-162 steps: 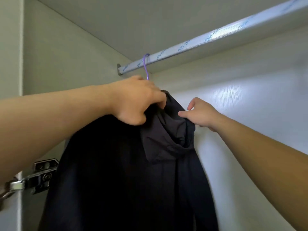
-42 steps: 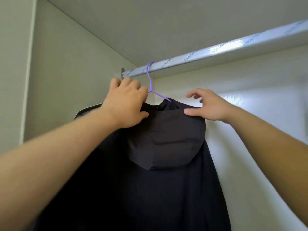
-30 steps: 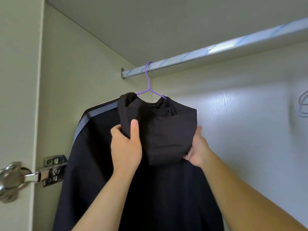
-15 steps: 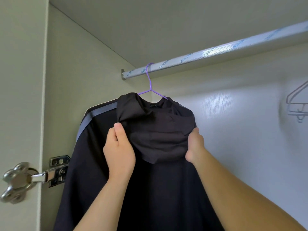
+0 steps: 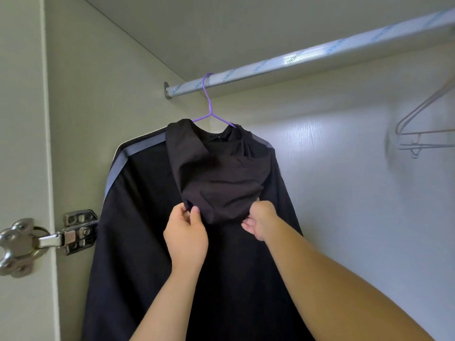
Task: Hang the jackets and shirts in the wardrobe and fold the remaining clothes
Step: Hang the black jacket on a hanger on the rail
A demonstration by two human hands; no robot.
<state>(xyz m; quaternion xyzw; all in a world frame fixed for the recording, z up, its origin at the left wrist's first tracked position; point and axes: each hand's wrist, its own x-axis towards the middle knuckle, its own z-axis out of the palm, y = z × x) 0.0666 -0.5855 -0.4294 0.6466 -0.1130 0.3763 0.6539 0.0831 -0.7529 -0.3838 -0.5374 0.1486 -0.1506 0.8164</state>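
Left hand pinches hood bottom edge on its left, right hand grips it on its right. Black jacket on purple hanger on wardrobe rail, near left wall. Door hinge left; empty hanger far right.

Both my forearms reach upward. My left hand pinches the hood between thumb and forefinger; my right hand, fingers curled, grips its other lower edge.
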